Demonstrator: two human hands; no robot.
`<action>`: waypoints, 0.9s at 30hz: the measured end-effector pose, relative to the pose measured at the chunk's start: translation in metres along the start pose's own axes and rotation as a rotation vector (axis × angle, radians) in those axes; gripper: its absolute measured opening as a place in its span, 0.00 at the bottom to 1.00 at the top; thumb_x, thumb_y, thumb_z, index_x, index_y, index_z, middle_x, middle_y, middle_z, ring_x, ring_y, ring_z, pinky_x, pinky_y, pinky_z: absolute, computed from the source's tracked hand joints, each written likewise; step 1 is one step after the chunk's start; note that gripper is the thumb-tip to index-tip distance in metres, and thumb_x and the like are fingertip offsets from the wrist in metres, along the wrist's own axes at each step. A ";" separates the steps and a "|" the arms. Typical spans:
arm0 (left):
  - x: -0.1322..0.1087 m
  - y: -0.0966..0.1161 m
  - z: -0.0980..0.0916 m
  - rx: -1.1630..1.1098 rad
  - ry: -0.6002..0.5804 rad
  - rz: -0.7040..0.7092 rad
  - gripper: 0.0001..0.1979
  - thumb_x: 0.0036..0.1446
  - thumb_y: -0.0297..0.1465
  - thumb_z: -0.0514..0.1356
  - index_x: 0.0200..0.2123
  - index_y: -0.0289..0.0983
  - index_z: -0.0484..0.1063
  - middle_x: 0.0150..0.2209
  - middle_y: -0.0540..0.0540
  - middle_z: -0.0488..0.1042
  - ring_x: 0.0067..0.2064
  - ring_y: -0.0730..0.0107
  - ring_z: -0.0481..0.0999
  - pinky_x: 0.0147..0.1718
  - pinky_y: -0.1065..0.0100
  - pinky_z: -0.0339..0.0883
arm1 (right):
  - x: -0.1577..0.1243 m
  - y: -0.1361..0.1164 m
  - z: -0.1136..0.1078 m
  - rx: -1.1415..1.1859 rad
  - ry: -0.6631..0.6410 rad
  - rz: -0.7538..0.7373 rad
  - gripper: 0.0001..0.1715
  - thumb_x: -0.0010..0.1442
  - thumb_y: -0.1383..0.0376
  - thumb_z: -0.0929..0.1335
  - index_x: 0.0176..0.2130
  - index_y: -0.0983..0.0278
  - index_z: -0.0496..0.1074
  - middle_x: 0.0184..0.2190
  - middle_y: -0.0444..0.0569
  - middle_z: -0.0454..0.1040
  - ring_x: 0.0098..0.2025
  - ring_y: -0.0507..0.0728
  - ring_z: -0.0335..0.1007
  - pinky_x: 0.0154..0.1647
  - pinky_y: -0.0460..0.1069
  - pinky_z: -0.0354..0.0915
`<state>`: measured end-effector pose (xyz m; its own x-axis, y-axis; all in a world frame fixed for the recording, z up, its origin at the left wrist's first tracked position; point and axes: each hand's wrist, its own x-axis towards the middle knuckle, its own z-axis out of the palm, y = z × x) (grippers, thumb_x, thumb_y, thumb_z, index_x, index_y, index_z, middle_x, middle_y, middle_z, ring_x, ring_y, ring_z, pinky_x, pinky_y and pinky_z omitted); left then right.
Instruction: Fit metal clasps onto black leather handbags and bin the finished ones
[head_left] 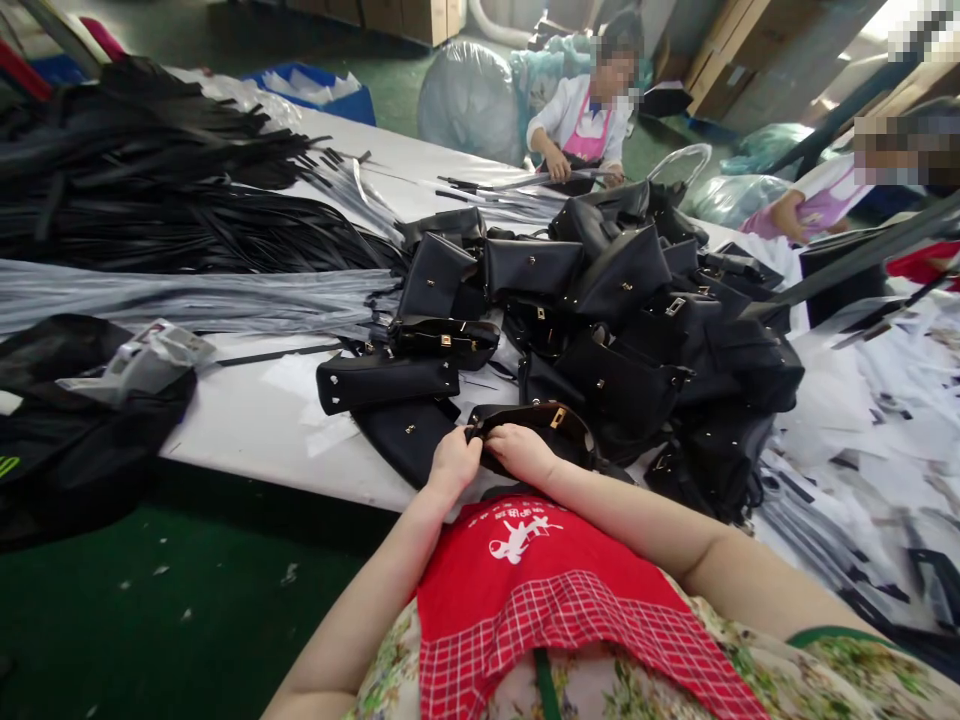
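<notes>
In front of the pile (622, 300), left hand (454, 462) and right hand (523, 452) both grip one bag (562, 425), fingers curled shut on its top edge, hands nearly touching

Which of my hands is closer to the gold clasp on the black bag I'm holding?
Right. The right hand grips the black bag just below and left of the gold clasp; the left hand holds the bag's left end, farther away.
</notes>
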<state>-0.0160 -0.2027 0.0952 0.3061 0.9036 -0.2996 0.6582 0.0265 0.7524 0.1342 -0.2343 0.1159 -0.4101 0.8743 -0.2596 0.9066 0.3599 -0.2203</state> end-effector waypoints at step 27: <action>0.008 0.005 0.002 0.182 -0.105 0.063 0.21 0.56 0.31 0.47 0.47 0.31 0.72 0.45 0.36 0.78 0.46 0.53 0.77 0.45 0.62 0.68 | 0.004 0.010 0.011 -0.180 0.090 -0.128 0.14 0.63 0.62 0.61 0.39 0.66 0.73 0.40 0.51 0.74 0.39 0.58 0.70 0.29 0.50 0.68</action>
<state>-0.0087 -0.1965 0.0951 0.4144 0.8514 -0.3216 0.7458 -0.1152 0.6562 0.1409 -0.2309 0.1028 -0.5199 0.8404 -0.1533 0.8541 0.5151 -0.0725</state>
